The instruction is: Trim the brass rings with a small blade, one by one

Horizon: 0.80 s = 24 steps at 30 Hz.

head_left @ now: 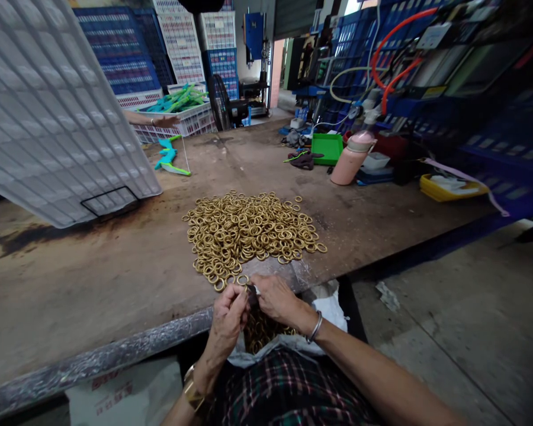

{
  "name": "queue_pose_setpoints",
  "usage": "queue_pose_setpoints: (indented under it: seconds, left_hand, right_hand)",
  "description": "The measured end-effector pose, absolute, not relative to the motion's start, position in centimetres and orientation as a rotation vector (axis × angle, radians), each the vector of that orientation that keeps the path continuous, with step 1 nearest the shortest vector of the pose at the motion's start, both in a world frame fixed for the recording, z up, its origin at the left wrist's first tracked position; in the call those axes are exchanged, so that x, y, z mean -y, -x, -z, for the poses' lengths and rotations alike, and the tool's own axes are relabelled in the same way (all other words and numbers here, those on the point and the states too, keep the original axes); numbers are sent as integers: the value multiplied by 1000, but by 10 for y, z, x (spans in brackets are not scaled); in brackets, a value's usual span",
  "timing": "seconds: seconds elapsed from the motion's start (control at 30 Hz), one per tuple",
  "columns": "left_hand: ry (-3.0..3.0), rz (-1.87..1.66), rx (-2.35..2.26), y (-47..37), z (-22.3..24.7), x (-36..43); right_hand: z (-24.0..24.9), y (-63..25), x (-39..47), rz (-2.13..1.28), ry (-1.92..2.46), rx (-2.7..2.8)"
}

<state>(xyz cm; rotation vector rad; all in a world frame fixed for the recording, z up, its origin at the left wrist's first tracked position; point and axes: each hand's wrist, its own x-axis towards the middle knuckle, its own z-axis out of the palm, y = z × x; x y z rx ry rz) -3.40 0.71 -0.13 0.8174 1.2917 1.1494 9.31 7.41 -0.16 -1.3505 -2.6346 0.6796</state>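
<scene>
Gold-coloured rings (249, 228) lie in a loose pile on the brown table (151, 284). At the table's front edge, just below the pile, my left hand (231, 313) pinches a ring, partly hidden by the fingers. Close beside it on the right, my right hand (278, 299) has its fingers closed on a small dark piece (251, 297), which touches the left fingertips. Under both hands, an open white sack (333, 307) on my lap holds more gold rings (266, 331).
A tilted white crate (62, 118) stands at the left. Behind it are a toy bow (169, 158) and another person's hand (165, 121). A pink bottle (352, 158), green tray (327, 148) and yellow tray (453, 187) are at the right.
</scene>
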Motion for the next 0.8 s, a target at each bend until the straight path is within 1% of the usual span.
queue_pose_setpoints:
  seconds: [0.1, 0.23, 0.43, 0.7, 0.8]
  left_hand:
    - [-801, -1133, -1174, 33, -2, 0]
    - [-524, -1177, -994, 32, -5, 3]
    - [-283, -1328, -961, 42, -1, -3]
    - [-85, -1300, -782, 52, 3, -9]
    - [-61, -1305, -772, 53, 5, -11]
  right_hand:
    - [5, -94, -81, -609, 1446, 2611]
    - [10, -87, -86, -553, 1480, 2556]
    - [11, -69, -82, -528, 1460, 2575]
    - [9, -69, -85, -490, 1476, 2552]
    - [12, -71, -86, -544, 1438, 2515]
